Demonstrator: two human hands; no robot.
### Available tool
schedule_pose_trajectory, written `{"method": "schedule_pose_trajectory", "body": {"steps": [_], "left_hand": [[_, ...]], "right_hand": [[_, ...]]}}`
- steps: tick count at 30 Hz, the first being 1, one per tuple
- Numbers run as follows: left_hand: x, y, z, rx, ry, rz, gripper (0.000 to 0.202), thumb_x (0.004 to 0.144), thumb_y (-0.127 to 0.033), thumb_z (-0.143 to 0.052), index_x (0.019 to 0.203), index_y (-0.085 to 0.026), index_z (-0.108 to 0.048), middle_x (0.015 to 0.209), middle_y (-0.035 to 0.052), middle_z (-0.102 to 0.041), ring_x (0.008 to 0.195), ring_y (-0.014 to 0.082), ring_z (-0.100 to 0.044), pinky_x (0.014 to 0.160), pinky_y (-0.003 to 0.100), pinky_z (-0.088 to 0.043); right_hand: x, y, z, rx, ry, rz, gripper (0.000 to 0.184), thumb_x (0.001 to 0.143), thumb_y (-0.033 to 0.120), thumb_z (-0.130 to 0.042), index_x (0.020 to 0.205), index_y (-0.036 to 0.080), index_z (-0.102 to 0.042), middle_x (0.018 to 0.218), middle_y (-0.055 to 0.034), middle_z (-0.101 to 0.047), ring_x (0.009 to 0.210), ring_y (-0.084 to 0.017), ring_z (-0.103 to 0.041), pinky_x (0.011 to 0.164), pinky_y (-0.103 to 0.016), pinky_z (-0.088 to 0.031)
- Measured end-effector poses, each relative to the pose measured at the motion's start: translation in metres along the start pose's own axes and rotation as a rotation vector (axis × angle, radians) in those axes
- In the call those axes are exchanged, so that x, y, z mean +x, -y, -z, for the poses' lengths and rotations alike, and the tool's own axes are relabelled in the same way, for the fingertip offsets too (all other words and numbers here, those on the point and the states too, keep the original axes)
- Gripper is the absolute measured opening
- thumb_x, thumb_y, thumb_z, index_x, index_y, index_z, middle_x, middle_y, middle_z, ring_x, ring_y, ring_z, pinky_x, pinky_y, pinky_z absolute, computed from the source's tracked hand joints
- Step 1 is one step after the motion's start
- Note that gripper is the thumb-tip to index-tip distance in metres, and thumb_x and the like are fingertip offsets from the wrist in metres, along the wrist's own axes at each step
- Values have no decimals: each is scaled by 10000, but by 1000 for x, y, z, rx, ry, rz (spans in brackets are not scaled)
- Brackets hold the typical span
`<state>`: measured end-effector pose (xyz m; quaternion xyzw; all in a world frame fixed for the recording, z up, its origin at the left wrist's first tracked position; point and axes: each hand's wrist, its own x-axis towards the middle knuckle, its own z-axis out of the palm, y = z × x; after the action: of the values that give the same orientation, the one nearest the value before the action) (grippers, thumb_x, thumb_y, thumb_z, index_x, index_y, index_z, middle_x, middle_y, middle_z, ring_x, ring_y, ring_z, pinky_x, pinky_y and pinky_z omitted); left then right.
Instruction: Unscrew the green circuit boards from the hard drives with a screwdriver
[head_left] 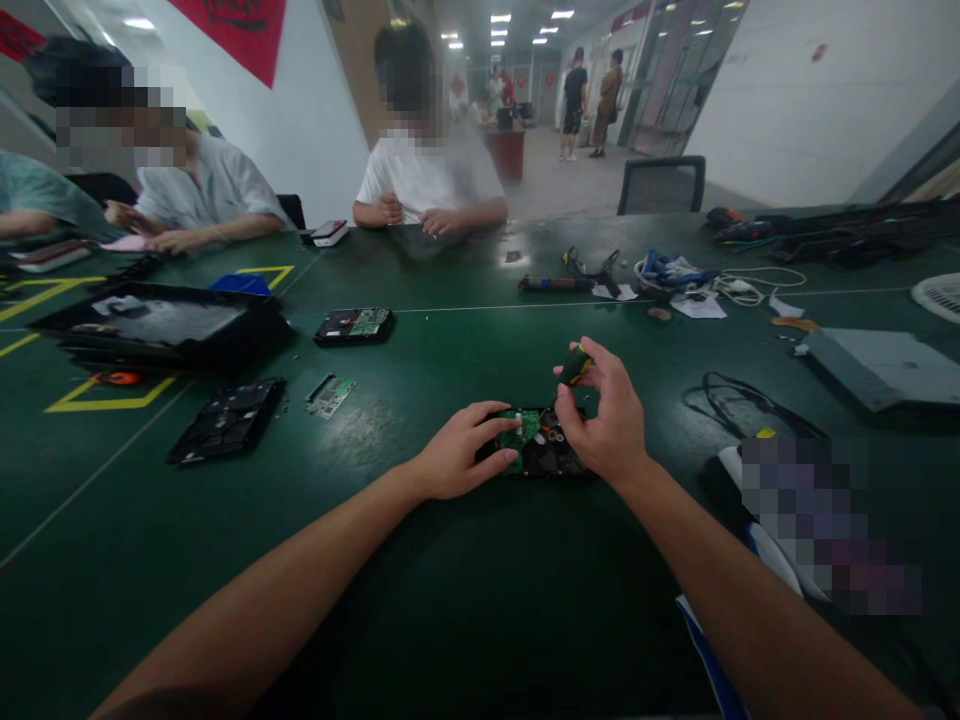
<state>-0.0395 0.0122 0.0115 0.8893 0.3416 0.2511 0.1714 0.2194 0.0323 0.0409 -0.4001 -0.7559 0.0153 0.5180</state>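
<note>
A hard drive (544, 458) lies flat on the table before me, its green circuit board (526, 426) facing up. My left hand (463, 450) grips its left end, with the thumb and fingers on the board and along the casing. Above the right part of the drive, my right hand (606, 412) is closed around a screwdriver (575, 366) with a dark green and yellow handle. The screwdriver's shaft points down toward the board; its tip is too small to make out. My right hand hides the drive's right end.
Left of the drive are a loose circuit board (331, 396), a black drive casing (226, 420), another hard drive (354, 326) and a black tray (165, 325). On the right lie a grey metal box (881, 368) and black cables (724, 400). Co-workers sit across the table.
</note>
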Motion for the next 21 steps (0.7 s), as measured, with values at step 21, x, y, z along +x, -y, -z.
{"method": "schedule_pose_trajectory", "body": {"steps": [21], "left_hand": [[-1,2,0,9,9,-23,497,1053,-464,-596,1495,-239,-560,1532,157,-522,1422,323,-519,1171,543,-476]], "right_hand": [[0,2,-5,-29,-57,9,699,941,188,-643,1585,280,-388,1358,-133,-614,978,-259,-740,863,-470,-687]]}}
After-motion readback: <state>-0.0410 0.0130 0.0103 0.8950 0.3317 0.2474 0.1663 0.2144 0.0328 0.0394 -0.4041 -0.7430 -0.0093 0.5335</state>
